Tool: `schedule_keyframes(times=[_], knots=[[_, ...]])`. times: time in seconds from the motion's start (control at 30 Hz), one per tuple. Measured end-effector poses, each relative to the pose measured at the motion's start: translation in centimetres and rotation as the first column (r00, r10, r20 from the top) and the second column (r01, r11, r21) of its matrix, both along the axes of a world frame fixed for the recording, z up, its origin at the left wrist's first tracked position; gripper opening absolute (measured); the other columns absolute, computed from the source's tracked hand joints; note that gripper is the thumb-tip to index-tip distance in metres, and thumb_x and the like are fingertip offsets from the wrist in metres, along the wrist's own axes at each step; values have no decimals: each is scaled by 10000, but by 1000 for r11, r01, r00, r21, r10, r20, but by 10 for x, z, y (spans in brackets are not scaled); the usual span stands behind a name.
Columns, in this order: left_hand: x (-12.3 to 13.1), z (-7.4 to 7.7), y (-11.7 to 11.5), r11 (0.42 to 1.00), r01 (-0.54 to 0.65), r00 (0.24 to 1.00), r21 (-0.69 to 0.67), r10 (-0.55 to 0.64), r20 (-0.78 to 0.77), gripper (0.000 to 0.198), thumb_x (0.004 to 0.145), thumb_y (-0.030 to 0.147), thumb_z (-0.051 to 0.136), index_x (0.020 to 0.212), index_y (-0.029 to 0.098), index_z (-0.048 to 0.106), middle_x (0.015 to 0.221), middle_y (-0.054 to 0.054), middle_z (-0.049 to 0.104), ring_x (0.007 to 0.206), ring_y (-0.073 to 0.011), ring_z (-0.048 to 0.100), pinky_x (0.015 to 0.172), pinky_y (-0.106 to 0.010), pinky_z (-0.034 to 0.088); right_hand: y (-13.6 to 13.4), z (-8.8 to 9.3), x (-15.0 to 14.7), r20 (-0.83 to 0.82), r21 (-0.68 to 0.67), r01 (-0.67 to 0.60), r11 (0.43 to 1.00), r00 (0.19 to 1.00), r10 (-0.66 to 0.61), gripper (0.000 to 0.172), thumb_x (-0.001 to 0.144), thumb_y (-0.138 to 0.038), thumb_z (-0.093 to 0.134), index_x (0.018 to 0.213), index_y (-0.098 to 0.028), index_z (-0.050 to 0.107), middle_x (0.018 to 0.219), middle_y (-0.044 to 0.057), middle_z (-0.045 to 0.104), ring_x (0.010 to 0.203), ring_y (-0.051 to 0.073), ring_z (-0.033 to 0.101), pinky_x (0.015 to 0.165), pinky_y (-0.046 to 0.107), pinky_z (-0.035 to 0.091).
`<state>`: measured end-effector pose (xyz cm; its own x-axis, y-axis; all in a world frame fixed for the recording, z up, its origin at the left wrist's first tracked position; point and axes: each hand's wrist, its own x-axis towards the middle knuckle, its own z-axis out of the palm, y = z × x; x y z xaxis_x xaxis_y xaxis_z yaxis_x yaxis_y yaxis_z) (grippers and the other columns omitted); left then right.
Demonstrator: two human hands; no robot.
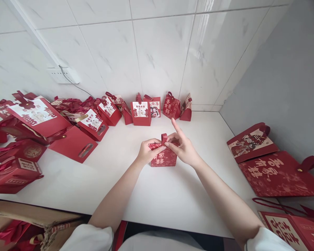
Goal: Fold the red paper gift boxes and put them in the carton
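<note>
A small red gift box (164, 157) with gold characters stands on the white table (157, 195) in front of me. My left hand (147, 152) grips its left top edge, thumb pressed on the lid. My right hand (182, 146) pinches the top by the red ribbon loop (164, 138), its index finger stretched upward. Both hands are touching the box.
A row of small red gift boxes (141, 113) lines the tiled back wall. Larger red boxes and bags (39, 122) are heaped at the left. Flat red bags (277, 172) lie at the right by the grey wall. A cardboard carton (28, 223) sits below the table's front left edge.
</note>
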<state>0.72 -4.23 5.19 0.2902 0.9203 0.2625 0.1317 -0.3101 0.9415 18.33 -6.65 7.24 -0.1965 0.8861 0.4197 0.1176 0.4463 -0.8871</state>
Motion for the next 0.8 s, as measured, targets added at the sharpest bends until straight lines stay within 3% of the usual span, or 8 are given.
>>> schedule_keyframes(times=[0.07,0.23,0.3,0.4,0.47,0.57,0.67,0.8], knots=[[1,-2,0,1000,-3,999,-25,4,35,249,733,394,730,781,154,684,762,-38,681,715,-163,626,679,-280,502,-1,1,0,7,25,32,999,999,-32,692,884,-304,579,1487,-301,239,870,-4,608,811,151,596,823,329,513],[-1,-7,2,996,17,993,-84,-7,116,234,767,379,704,800,149,675,757,-33,667,703,-149,620,665,-264,494,1,-1,-3,-11,13,114,993,993,-114,767,884,-335,586,1514,-298,149,863,-2,639,792,161,609,816,339,518],[-2,-12,3,995,37,992,-92,-25,127,249,786,387,682,856,148,671,823,-47,678,758,-164,634,706,-277,506,3,-7,-4,-51,-10,140,990,989,-141,814,882,-362,596,1521,-279,98,866,6,650,800,169,619,819,344,519],[1,-29,9,997,-30,987,-78,42,155,357,803,412,658,1063,173,603,991,-67,675,889,-193,647,807,-316,516,9,-27,-8,-104,-40,240,970,964,-243,843,896,-416,574,1524,-248,38,955,39,664,869,185,633,880,375,506],[4,-42,15,993,-89,981,-76,101,165,495,803,430,654,1213,203,496,1124,-81,643,992,-206,634,873,-338,508,14,-47,-10,-81,-82,318,945,943,-324,806,906,-460,539,1522,-253,61,1154,79,625,1004,203,619,948,406,481],[6,-58,27,990,-104,980,-95,119,158,630,816,457,630,1343,229,368,1305,-107,551,1136,-221,580,951,-354,482,20,-76,-12,-29,-138,336,932,939,-343,799,894,-525,520,1520,-250,107,1449,85,409,1285,229,456,1078,432,384],[5,-63,36,987,-93,982,-133,113,151,589,868,499,539,1371,240,374,1343,-94,533,1201,-231,544,1014,-383,447,26,-91,-10,5,-185,296,937,954,-301,734,911,-564,453,1513,-254,169,1486,53,361,1354,226,375,1122,446,333],[3,-61,41,990,-31,985,-141,54,164,532,918,546,394,1354,248,453,1381,-64,516,1297,-232,465,1097,-396,374,30,-95,-5,26,-214,260,942,965,-260,638,938,-571,369,1490,-273,254,1460,28,403,1368,214,353,1142,457,300]])
